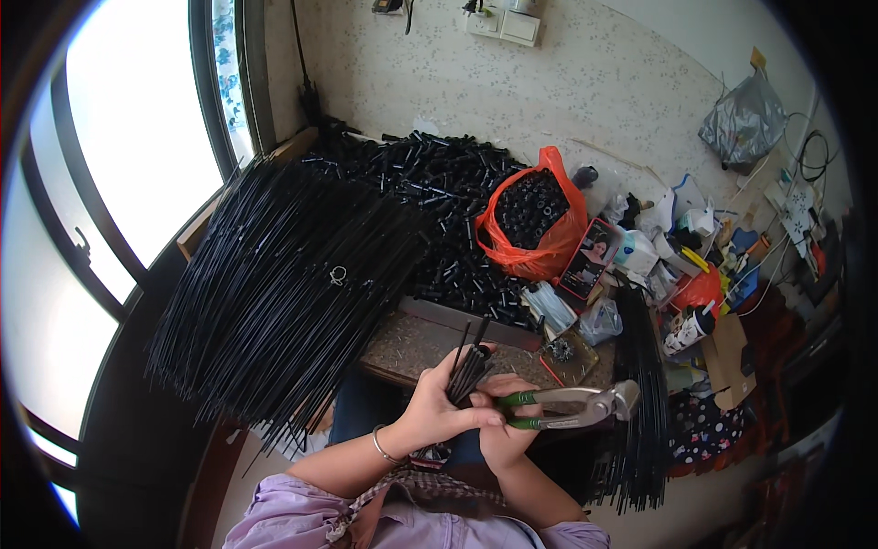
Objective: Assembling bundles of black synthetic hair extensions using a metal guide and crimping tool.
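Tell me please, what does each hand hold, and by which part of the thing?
The right hand holds pincers by the green handles; the left hand holds a bunch of black rods, where along them cannot be told.

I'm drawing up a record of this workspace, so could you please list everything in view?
Pliers: one, silver and green, right hand
Held rods: a bunch, black, left hand
Long rods: uncountable, black, left and right sides
Short tubes: uncountable, black, heaped at back
Table: one, brown, centre
Orange bag: one, orange-red, beside heap, holding small black parts
Cup: one, black and white, right
Cardboard: one piece, brown, near cup
Grey bag: one, grey, on wall
Window panes: several, bright white, left
Mixed clutter: uncountable, many colours, right
Bracelet: one, silver, left wrist
Left hand, right hand: two, lower centre
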`<act>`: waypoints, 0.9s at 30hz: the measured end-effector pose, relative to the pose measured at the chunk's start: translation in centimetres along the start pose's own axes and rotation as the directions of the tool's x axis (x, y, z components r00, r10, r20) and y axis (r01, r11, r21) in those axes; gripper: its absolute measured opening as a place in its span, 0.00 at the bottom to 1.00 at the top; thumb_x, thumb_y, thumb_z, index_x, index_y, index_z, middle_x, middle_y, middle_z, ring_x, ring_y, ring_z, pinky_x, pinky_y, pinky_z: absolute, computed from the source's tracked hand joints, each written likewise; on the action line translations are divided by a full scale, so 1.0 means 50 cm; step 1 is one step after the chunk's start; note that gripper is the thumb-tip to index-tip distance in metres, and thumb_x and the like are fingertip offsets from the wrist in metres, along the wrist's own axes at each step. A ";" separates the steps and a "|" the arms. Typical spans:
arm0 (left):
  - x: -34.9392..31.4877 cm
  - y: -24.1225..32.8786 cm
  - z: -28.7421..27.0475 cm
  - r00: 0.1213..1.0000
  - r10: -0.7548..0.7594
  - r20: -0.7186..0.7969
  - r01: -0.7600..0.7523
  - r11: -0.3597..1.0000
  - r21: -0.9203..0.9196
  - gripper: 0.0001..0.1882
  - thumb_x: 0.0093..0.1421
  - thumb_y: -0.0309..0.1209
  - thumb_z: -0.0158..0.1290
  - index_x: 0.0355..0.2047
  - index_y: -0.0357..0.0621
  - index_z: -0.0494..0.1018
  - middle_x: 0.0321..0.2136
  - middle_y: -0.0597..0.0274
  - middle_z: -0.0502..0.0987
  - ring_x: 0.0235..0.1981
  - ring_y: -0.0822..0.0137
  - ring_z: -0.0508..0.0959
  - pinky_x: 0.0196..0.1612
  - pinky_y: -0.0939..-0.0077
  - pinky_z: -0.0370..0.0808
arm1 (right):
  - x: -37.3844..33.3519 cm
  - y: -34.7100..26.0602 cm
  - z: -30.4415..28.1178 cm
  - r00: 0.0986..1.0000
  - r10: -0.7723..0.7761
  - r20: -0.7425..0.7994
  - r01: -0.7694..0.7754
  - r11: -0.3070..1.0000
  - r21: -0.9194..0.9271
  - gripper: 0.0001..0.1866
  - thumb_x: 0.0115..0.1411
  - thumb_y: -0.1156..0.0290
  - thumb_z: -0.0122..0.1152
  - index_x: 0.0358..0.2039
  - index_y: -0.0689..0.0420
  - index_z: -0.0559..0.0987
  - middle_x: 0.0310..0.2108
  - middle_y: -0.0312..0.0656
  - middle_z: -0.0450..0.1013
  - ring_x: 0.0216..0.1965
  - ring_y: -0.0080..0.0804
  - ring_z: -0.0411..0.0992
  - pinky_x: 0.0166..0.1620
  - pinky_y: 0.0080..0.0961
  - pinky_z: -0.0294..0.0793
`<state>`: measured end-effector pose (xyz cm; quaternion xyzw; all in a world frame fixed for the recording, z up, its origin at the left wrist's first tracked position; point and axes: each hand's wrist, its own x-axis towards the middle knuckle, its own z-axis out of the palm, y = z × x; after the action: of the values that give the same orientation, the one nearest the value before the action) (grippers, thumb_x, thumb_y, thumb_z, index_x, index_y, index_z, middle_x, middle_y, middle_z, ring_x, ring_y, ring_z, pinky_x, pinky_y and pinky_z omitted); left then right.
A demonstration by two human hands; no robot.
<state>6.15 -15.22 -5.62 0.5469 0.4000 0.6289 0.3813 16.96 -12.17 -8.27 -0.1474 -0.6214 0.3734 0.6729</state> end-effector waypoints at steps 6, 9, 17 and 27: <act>-0.006 -0.023 -0.012 0.998 -0.041 0.036 0.043 0.998 -0.047 0.43 0.36 0.38 0.69 0.50 0.33 0.62 0.32 0.66 0.72 0.34 0.78 0.70 0.39 0.82 0.65 | 0.011 -0.014 0.003 0.997 0.066 0.047 -0.066 0.998 0.014 0.13 0.44 0.83 0.65 0.28 0.60 0.70 0.28 0.40 0.70 0.29 0.29 0.69 0.32 0.21 0.68; -0.013 -0.033 -0.005 0.992 -0.095 0.087 0.107 0.983 -0.147 0.42 0.37 0.37 0.69 0.51 0.35 0.62 0.42 0.59 0.73 0.42 0.73 0.72 0.48 0.76 0.67 | 0.026 0.018 -0.016 0.985 -0.055 0.166 0.034 0.991 0.126 0.16 0.42 0.81 0.68 0.29 0.60 0.70 0.27 0.39 0.69 0.28 0.24 0.68 0.31 0.18 0.67; 0.005 0.041 -0.038 0.969 -0.089 0.230 0.114 0.989 -0.098 0.35 0.43 0.29 0.64 0.51 0.33 0.63 0.16 0.72 0.69 0.20 0.82 0.67 0.25 0.88 0.62 | 0.041 -0.030 -0.040 0.711 0.641 0.291 -0.702 0.677 0.224 0.18 0.48 0.77 0.64 0.36 0.62 0.65 0.21 0.34 0.67 0.20 0.18 0.65 0.23 0.14 0.64; 0.016 0.022 -0.102 0.999 -0.040 0.007 0.040 0.997 -0.059 0.25 0.36 0.30 0.69 0.36 0.37 0.72 0.15 0.80 0.62 0.18 0.87 0.60 0.20 0.89 0.54 | 0.017 -0.108 -0.107 0.104 0.820 0.563 -0.736 0.444 -0.511 0.15 0.59 0.71 0.51 0.42 0.69 0.70 0.24 0.40 0.72 0.21 0.22 0.70 0.25 0.15 0.67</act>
<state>0.93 -15.36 -4.70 0.5291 0.3909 0.6312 0.4109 23.68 -13.82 -5.05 -0.3144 -0.6817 0.6596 0.0373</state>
